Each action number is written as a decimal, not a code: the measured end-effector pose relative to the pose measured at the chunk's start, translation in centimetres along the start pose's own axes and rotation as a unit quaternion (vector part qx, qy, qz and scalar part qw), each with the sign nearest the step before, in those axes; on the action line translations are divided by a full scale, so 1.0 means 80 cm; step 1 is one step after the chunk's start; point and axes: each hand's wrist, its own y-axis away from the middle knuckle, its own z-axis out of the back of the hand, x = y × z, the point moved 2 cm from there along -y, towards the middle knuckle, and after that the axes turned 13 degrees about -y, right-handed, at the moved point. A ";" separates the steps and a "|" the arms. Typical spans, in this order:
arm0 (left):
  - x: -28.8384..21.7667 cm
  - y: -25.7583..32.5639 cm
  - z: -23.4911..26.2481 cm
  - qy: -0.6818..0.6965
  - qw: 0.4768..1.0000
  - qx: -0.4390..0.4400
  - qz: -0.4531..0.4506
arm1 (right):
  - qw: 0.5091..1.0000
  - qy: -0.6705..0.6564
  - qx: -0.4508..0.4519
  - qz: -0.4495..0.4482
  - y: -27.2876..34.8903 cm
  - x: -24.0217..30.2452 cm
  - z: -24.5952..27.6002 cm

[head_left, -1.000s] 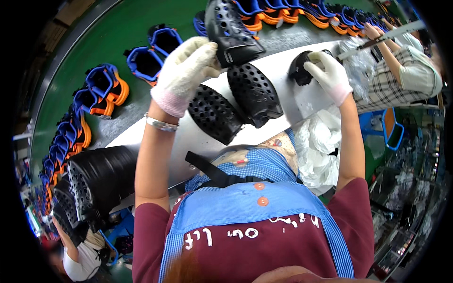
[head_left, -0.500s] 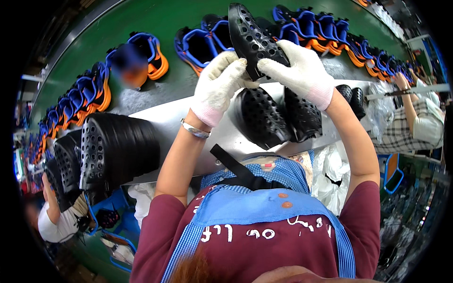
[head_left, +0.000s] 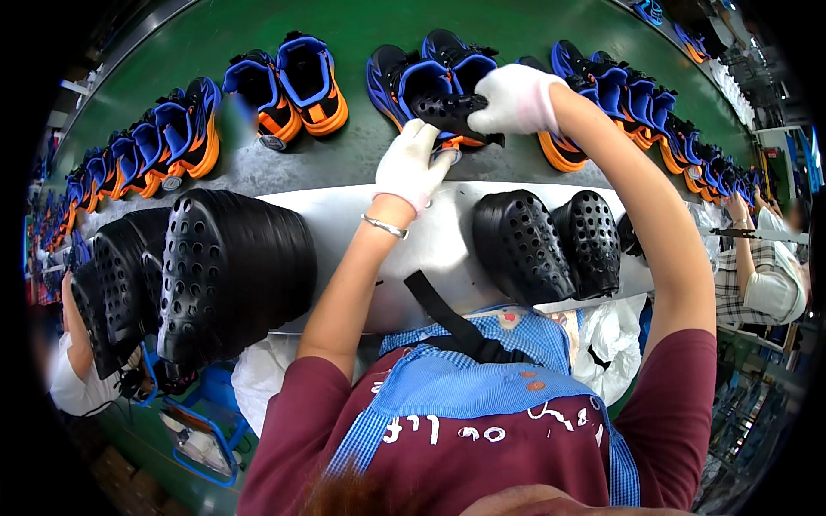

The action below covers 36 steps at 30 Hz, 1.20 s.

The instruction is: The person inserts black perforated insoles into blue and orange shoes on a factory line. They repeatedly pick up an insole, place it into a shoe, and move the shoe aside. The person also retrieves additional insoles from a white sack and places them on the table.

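Observation:
My right hand (head_left: 519,98), in a white glove, grips the end of a black perforated plastic shoe insert (head_left: 440,108). The insert lies sideways, its toe end at the opening of a blue, black and orange sneaker (head_left: 387,76). Just below that shoe's heel, my gloved left hand (head_left: 411,165) has its fingers curled against it; part of the heel is hidden. A matching sneaker (head_left: 452,50) stands right beside it. The two shoes point away from me on the green table.
Nested stacks of black inserts (head_left: 245,254) lie at left on the metal ledge (head_left: 404,245), with more stacks (head_left: 525,245) at right. Another sneaker pair (head_left: 310,82) stands left of centre. Rows of sneakers (head_left: 163,138) line both sides. Co-workers' arms (head_left: 742,245) show at both edges.
My right hand has brought the insert down and turned it sideways at the shoe's opening. My left hand has let go of the insert and moved to the shoe's heel.

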 end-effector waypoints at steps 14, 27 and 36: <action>0.016 -0.053 -0.022 -0.171 0.955 0.242 0.026 | 0.998 -0.056 -0.038 0.013 -0.111 0.048 -0.064; 0.021 -0.058 -0.033 -0.240 0.946 0.216 0.042 | 0.953 -0.269 -0.124 -0.060 -0.129 0.039 -0.077; 0.013 -0.053 -0.021 -0.206 0.963 0.172 0.023 | 0.975 -0.168 -0.097 0.112 0.038 -0.014 -0.039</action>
